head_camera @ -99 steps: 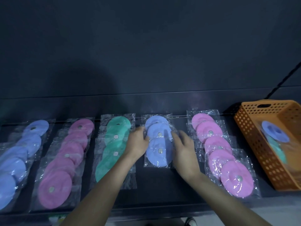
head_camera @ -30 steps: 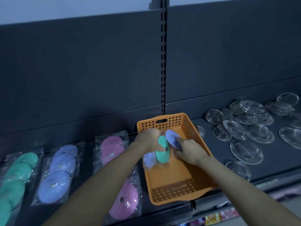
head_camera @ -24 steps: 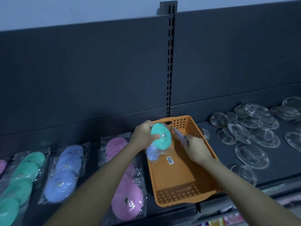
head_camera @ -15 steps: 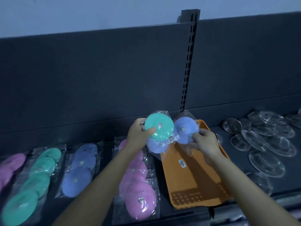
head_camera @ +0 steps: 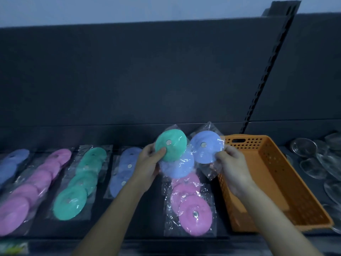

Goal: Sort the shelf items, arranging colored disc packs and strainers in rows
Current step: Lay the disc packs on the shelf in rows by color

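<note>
My left hand (head_camera: 149,163) holds a green disc pack (head_camera: 170,147) up above the shelf, with a blue disc pack (head_camera: 178,168) behind and below it in the same grip. My right hand (head_camera: 231,168) pinches a second blue disc pack (head_camera: 205,149) by its plastic wrap, just right of the green one. Below on the shelf lie rows of packs: pink (head_camera: 191,211), blue (head_camera: 123,170), green (head_camera: 79,185), pink (head_camera: 31,189) and blue (head_camera: 11,163) at the far left.
An orange perforated basket (head_camera: 273,174) stands on the shelf to the right of my hands. Several clear strainers (head_camera: 313,163) lie loose beyond it at the right edge. A dark back panel (head_camera: 129,80) rises behind the shelf, with a slotted upright (head_camera: 267,71).
Both hands went from the blue row to the basket, lifted the green and blue packs out, and carried them left above the pink row. The view swung back left.
</note>
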Demonstrator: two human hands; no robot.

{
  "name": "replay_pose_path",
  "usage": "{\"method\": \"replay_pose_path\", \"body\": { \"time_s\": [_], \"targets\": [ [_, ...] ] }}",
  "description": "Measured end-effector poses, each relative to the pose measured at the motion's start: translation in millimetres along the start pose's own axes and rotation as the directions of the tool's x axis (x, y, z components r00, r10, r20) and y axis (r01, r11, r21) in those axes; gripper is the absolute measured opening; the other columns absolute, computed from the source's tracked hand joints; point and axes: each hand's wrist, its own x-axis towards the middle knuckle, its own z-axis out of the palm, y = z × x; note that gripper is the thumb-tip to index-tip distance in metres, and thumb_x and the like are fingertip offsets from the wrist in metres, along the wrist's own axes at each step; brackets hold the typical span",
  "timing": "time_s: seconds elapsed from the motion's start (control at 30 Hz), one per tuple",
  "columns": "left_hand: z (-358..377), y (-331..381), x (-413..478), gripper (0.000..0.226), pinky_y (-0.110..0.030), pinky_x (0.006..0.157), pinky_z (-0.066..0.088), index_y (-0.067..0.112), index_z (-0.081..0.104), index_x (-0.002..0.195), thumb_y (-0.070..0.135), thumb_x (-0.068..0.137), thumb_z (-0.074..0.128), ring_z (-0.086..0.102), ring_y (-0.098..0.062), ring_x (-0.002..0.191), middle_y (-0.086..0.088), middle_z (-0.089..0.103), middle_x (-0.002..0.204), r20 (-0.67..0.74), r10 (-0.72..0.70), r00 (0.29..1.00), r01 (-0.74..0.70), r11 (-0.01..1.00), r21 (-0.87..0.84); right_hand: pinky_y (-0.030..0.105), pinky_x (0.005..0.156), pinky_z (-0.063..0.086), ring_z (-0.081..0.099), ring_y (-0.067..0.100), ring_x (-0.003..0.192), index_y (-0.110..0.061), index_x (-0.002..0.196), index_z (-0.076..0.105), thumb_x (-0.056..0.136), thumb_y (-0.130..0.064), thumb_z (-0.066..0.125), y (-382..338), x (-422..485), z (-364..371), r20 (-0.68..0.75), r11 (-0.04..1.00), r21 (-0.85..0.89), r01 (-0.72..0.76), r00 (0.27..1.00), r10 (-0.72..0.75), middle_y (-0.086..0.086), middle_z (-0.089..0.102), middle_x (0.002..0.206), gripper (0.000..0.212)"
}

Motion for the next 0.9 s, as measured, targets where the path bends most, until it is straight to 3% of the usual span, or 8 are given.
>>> {"method": "replay_pose_path", "body": {
  "time_s": [0.13,0.2,0.3,0.4,0.57,0.7,0.77,0.9],
  "targets": [
    [-32.1,1.1,-6.5,0.035,-0.034,0.068,0.057,0.009,0.061,0.103,0.02,0.072,0.07,0.069,-0.023,0.082,-0.01,0.072,0.096,-0.002,-0.002,1.0,0.002,0.999,-0.044,0.035,0.056,0.035,0.036,0.019,0.052,-0.018,0.061,0.058,0.084,0.006,0.046,20.4,-12.1,29.2,0.08,0.989,0.057,-0.134,0.988,0.13,0.007,0.046,0.058,0.035],
    [-47.1,1.0,-9.4,0.032,-0.032,0.064,0.057,0.01,0.062,0.099,0.02,0.07,0.071,0.07,-0.022,0.078,-0.01,0.072,0.092,-0.019,0.008,1.0,-0.009,0.997,-0.076,0.04,0.062,0.037,0.04,0.024,0.058,-0.015,0.068,0.059,0.083,0.005,0.045,30.5,-16.8,43.1,0.095,0.977,0.079,-0.199,0.977,0.191,0.014,0.051,0.068,0.029],
    [-69.0,2.5,-14.9,0.038,-0.036,0.07,0.058,0.007,0.061,0.107,0.019,0.072,0.07,0.069,-0.026,0.084,-0.016,0.071,0.1,-0.04,0.01,0.999,-0.015,0.993,-0.118,0.03,0.045,0.043,0.046,0.02,0.046,-0.004,0.083,0.056,0.084,0.01,0.044,42.4,-21.7,61.7,0.023,0.978,0.084,-0.191,0.982,0.189,0.014,0.054,0.065,0.018],
    [-88.8,6.3,-19.1,0.041,-0.037,0.07,0.057,0.005,0.06,0.111,0.019,0.074,0.069,0.069,-0.027,0.086,-0.017,0.069,0.104,-0.071,-0.018,0.997,0.007,0.989,-0.146,0.026,0.04,0.04,0.047,0.022,0.048,-0.002,0.086,0.057,0.083,0.013,0.042,53.3,-28.7,80.2,-0.027,0.99,0.01,-0.142,0.99,0.142,0.017,0.051,0.069,0.021],
    [-108.2,10.1,-24.1,0.017,-0.031,0.065,0.057,0.004,0.059,0.104,0.011,0.088,0.062,0.07,-0.022,0.082,-0.013,0.071,0.1,-0.132,-0.025,0.991,0.007,0.991,-0.137,0.023,0.039,0.041,0.048,0.017,0.043,-0.01,0.081,0.062,0.084,0.013,0.038,63.2,-45.5,111.0,0.073,0.988,0.059,-0.143,0.988,0.138,0.011,0.056,0.063,0.033],
    [-112.1,5.6,-32.6,0.032,-0.045,0.082,0.055,-0.001,0.051,0.117,0.014,0.09,0.062,0.066,-0.031,0.096,-0.019,0.066,0.113,-0.225,-0.042,0.973,0.035,0.999,-0.036,0.036,0.06,0.057,0.069,0.022,0.072,-0.009,0.094,0.066,0.094,-0.011,0.05,72.9,-57.3,128.2,0.293,0.95,0.13,-0.283,0.927,0.236,0.01,0.072,0.085,0.016],
    [-112.3,3.3,-37.0,0.035,-0.051,0.09,0.051,0.001,0.049,0.119,0.015,0.09,0.062,0.064,-0.034,0.105,-0.018,0.065,0.116,-0.265,-0.044,0.963,0.035,0.999,-0.04,0.045,0.069,0.058,0.07,0.03,0.088,-0.005,0.103,0.065,0.092,-0.021,0.058,77.4,-62.4,132.5,0.358,0.947,0.128,-0.293,0.905,0.231,0.014,0.072,0.098,0.02],
    [-115.0,3.0,-45.1,0.031,-0.051,0.088,0.049,0.0,0.05,0.114,0.015,0.09,0.062,0.063,-0.033,0.099,-0.02,0.065,0.114,-0.277,-0.021,0.961,0.009,0.999,-0.044,0.05,0.065,0.058,0.07,0.038,0.083,0.0,0.104,0.061,0.082,0.001,0.066,79.5,-68.8,138.4,0.293,0.96,0.102,-0.26,0.93,0.221,0.021,0.071,0.097,0.023]
  ]
}}
